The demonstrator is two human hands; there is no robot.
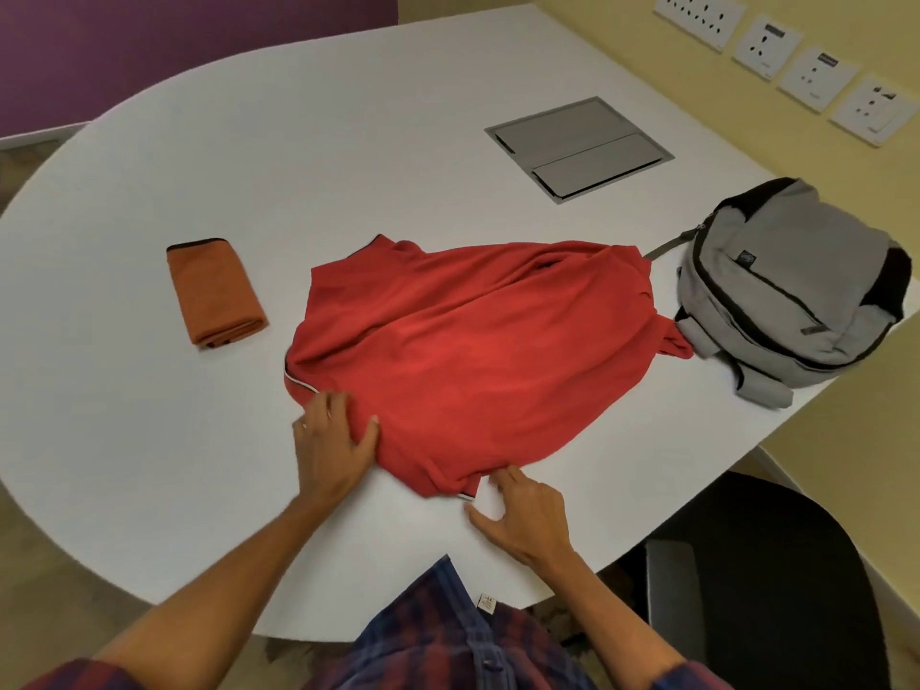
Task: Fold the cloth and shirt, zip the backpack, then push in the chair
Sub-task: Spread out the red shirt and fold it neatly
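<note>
Fingers of our left hand lie spread and relaxed, pressing the red shirt at its near-left edge; right hand rests open on the worktop, forefinger touching the shirt's near hem, grasping nothing. Shirt lies mid-worktop, rumpled, far end touching the backpack. Risk: a fold dragged from here may bunch the loose cloth or tug the backpack toward the worktop edge. Count: one shirt, one folded orange cloth to the left, one backpack, one chair.
</note>
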